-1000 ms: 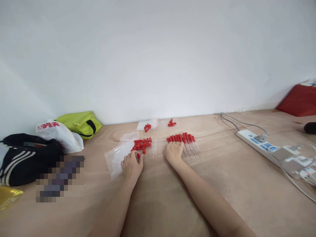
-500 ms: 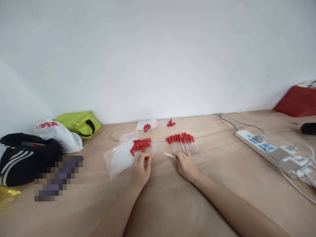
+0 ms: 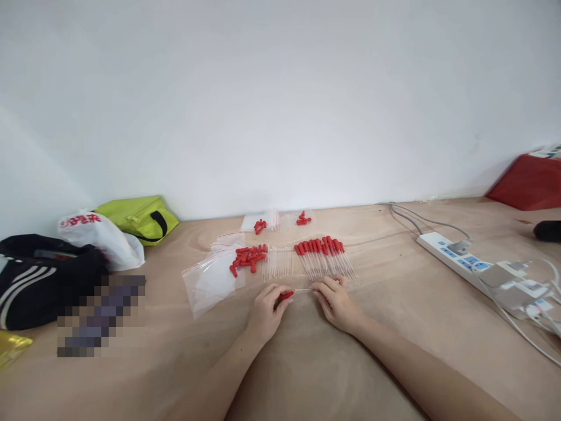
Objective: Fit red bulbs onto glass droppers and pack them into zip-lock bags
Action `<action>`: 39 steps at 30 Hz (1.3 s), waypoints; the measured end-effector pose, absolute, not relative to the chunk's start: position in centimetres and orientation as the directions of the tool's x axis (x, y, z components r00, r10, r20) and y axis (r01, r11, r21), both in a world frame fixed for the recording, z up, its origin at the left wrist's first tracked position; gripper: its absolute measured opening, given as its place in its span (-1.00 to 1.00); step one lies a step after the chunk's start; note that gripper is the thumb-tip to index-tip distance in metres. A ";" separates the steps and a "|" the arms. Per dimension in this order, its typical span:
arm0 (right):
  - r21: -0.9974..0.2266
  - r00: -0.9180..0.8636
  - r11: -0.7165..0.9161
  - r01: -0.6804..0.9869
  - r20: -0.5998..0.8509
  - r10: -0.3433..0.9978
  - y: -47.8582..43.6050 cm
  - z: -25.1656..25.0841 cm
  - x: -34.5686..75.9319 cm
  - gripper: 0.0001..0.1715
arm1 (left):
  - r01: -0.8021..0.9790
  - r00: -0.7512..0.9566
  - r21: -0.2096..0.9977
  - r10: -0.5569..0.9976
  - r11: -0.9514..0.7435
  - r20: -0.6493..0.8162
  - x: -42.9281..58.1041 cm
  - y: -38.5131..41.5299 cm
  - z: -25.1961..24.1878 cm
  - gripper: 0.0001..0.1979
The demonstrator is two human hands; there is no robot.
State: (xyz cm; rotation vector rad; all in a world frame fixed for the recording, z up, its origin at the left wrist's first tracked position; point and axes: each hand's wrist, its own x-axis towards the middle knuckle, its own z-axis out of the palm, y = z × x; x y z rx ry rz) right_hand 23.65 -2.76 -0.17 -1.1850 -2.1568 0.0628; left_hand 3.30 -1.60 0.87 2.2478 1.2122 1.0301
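Observation:
Pinched in my left hand (image 3: 267, 310) is a red rubber bulb (image 3: 286, 296), pointing to the right. My right hand (image 3: 336, 303) is closed on a thin glass dropper tube (image 3: 302, 290), held level with its left end at the bulb; whether the tube sits inside the bulb I cannot tell. Behind my left hand lies a heap of loose red bulbs (image 3: 249, 257). A row of bare glass tubes (image 3: 278, 263) lies beside the heap. Beyond my right hand, droppers with red bulbs fitted (image 3: 324, 251) lie side by side.
Clear zip bags (image 3: 210, 286) lie left of the heap. More bulbs (image 3: 303, 219) and tubes lie on bags near the wall. A power strip (image 3: 456, 257) with plugs and cables is at right. A black bag (image 3: 48, 286), white plastic bag (image 3: 100, 240) and lime-green bag (image 3: 135, 216) stand at left.
My left hand has moved right and nearer with a red bulb, away from the heap. My right hand has come slightly nearer, and the tube now meets the bulb.

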 end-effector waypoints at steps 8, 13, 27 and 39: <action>-0.297 -0.430 0.630 0.717 0.524 0.735 -2.9 0.1 23.7 -0.75 | 0.529 0.395 0.626 0.819 -0.574 0.418 3.5 -1.8 1.4 -0.88; -0.310 -0.468 0.667 0.678 0.518 0.716 -2.6 0.0 24.1 -0.72 | 0.481 0.473 0.626 0.783 -0.614 0.404 3.3 -2.0 1.7 -0.84; -0.251 -0.487 0.662 0.706 0.507 0.711 -2.7 0.4 24.1 -0.69 | 0.570 0.544 0.530 0.771 -0.628 0.330 3.3 -2.2 1.8 -0.80; -0.272 -0.529 0.674 0.687 0.449 0.720 -3.1 0.4 23.3 -0.67 | 0.539 0.614 0.411 0.677 -0.735 0.405 3.2 -2.2 1.6 -0.77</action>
